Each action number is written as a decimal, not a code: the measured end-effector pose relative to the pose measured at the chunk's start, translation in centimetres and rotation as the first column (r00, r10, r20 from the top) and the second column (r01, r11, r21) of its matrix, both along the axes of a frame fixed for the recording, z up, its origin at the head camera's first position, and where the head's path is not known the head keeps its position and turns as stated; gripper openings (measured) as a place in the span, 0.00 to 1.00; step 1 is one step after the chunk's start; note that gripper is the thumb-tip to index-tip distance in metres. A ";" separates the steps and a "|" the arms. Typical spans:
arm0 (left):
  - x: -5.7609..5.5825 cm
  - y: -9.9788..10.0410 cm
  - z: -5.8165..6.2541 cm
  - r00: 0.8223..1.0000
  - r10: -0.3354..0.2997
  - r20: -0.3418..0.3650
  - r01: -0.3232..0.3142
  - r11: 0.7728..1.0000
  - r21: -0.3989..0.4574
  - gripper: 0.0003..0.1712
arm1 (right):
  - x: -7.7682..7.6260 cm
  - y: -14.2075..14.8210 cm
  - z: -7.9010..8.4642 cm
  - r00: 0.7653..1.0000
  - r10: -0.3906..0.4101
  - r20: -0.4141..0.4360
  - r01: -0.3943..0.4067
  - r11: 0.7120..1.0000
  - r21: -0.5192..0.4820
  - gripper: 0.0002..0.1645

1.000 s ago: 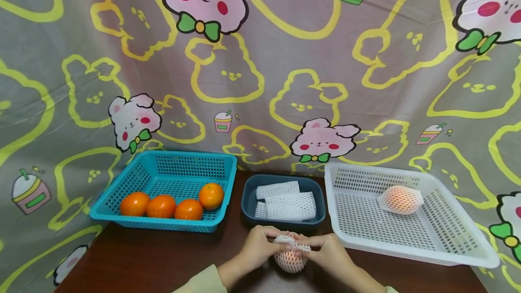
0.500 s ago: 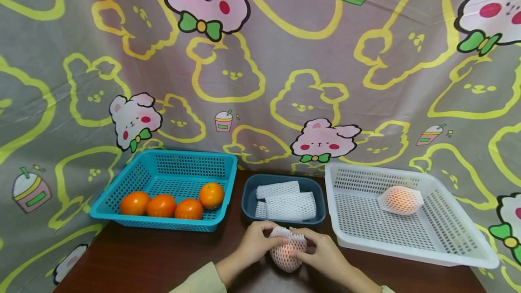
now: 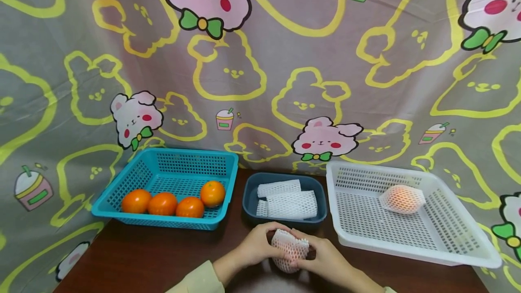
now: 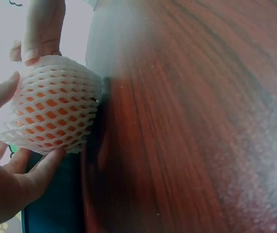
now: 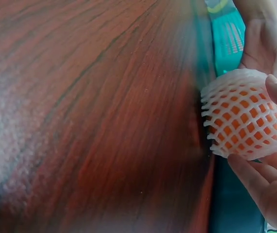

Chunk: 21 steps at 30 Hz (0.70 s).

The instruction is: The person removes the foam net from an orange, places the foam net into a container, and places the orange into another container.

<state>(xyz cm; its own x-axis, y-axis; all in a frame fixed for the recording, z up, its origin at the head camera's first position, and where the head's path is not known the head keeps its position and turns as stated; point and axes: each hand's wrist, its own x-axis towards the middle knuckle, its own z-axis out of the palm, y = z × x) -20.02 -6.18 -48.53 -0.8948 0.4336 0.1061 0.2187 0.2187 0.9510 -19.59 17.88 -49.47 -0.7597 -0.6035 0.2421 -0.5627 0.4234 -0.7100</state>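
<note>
An orange fruit in a white foam net sleeve (image 3: 290, 251) is between both hands, low over the front of the table. My left hand (image 3: 257, 244) holds it from the left, thumb on the near side and fingers behind. From the right, my right hand (image 3: 324, 257) grips the same netted fruit with thumb and fingers. In the left wrist view the net (image 4: 56, 107) covers the fruit, its orange skin showing through the gaps. The right wrist view shows the netted fruit (image 5: 243, 114) with fingertips at its side and lower edge.
A teal basket (image 3: 163, 223) with several orange fruits stands at the left. Behind the hands is a dark blue tray (image 3: 248, 196) of white foam nets (image 3: 291, 205). A white basket (image 3: 415, 254) at the right holds one netted fruit (image 3: 402, 199). A patterned cloth hangs behind.
The net's gathered top edge has come upright and spread around the fruit. Both hands have shifted from pinching at the top to holding its sides.
</note>
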 end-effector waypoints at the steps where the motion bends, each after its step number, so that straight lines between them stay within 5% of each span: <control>1: 0.0 0.0 0.0 1.000 0.011 -0.020 -0.011 1.000 -0.018 0.25 | 0.0 0.0 0.0 1.000 0.006 0.001 -0.006 1.000 -0.011 0.41; 13: 0.2 0.2 0.2 0.981 0.093 -0.171 -0.104 0.993 -0.055 0.12 | -0.2 -0.2 0.0 0.992 0.006 -0.129 -0.014 0.998 -0.060 0.35; 21: 0.1 0.6 0.2 0.977 0.127 -0.170 -0.131 0.991 -0.016 0.07 | -0.3 -0.7 0.9 0.990 -0.048 -0.131 0.034 0.993 -0.109 0.24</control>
<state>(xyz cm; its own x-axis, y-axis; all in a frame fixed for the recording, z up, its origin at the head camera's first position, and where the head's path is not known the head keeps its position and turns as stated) -19.90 -5.61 -48.32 -0.9138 0.3206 0.2493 0.3431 0.2809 0.8963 -19.89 17.20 -48.60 -0.7402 -0.5380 0.4034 -0.6386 0.3745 -0.6723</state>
